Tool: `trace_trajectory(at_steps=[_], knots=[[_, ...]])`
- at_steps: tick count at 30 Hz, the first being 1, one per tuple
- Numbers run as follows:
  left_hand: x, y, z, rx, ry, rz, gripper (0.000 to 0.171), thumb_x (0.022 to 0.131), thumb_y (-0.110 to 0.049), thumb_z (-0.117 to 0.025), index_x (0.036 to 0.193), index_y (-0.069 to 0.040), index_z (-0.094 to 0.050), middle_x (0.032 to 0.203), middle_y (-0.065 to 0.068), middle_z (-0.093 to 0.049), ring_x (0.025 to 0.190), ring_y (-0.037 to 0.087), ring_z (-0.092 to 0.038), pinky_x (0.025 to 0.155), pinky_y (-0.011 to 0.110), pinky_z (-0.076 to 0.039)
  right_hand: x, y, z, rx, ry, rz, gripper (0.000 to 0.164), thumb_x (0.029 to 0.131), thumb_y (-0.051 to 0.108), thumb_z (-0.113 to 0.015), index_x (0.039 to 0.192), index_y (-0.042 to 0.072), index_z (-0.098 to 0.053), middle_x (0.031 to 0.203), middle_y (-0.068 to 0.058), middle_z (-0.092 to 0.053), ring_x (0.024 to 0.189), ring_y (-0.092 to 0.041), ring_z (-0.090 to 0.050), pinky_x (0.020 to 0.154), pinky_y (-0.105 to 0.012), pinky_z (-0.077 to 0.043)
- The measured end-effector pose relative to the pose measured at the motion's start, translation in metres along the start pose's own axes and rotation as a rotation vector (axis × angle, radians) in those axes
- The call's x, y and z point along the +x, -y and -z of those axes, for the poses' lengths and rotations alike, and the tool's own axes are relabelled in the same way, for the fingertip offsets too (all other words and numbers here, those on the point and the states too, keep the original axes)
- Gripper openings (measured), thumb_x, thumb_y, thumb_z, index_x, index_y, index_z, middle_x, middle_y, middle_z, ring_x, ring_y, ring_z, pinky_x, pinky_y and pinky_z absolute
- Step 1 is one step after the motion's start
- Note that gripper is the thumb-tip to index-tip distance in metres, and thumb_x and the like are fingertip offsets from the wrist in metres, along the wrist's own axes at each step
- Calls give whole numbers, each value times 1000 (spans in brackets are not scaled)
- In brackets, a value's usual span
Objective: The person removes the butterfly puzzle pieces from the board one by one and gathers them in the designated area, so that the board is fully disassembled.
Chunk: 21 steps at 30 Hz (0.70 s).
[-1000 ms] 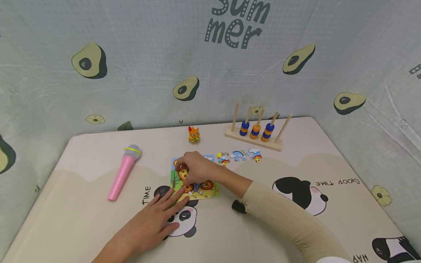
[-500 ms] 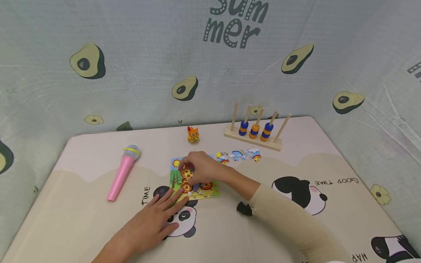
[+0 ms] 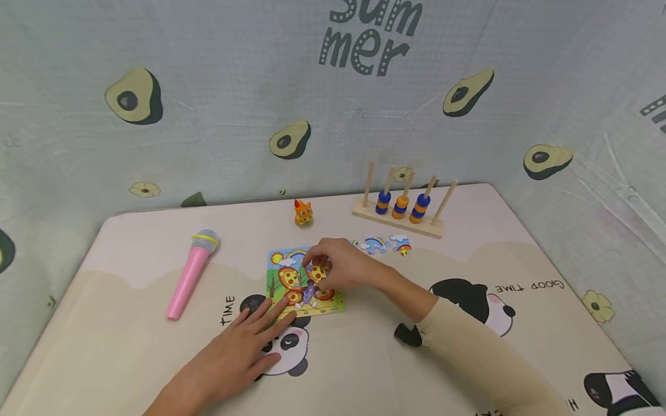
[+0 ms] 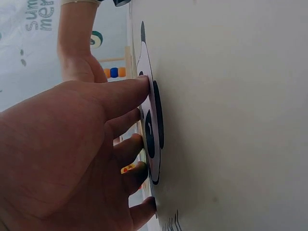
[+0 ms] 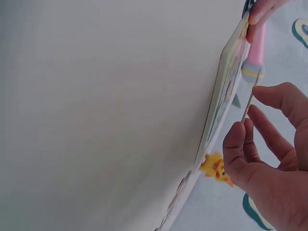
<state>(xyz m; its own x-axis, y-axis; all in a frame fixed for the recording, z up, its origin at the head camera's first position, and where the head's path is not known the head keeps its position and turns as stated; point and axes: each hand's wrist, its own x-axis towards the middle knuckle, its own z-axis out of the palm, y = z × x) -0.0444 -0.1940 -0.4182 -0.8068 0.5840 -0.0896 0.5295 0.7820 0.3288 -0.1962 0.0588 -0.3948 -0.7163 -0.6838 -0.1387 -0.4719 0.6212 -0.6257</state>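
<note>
A colourful jigsaw puzzle board (image 3: 333, 307), printed with a butterfly, sun and rainbow, lies on the table in the head view. My left hand (image 3: 236, 352) rests with spread fingers at its lower left edge, fingertips touching the board. Over the board's right half, my right hand (image 3: 346, 264) pinches a jigsaw piece (image 3: 315, 271) between thumb and fingers. Edge-on in the right wrist view, that thin piece (image 5: 250, 102) is held clear of the board. The board's upper right corner is hidden behind the right hand.
Loose jigsaw pieces (image 3: 376, 245) lie right of the board, one partly covered by the right hand. A pink toy microphone (image 3: 189, 277) lies left. Behind are an orange toy figure (image 3: 303, 213) and a wooden peg stand (image 3: 398, 219) with blue and orange rings.
My right hand has moved right across the board with the piece pinched, uncovering the board's upper left. My left hand has stayed in place.
</note>
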Motion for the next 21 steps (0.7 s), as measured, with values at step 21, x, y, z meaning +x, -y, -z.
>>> trace_trajectory(at_steps=[21], knots=[[0, 1, -2, -14, -6, 19, 66, 103, -42, -62, 163, -26, -38, 174, -3, -24, 159, 35, -27, 124, 63, -27, -42, -41, 23, 1, -67, -12, 44, 78, 6, -86, 120, 14, -75, 101, 0, -63, 90, -18, -60, 73, -24, -55]])
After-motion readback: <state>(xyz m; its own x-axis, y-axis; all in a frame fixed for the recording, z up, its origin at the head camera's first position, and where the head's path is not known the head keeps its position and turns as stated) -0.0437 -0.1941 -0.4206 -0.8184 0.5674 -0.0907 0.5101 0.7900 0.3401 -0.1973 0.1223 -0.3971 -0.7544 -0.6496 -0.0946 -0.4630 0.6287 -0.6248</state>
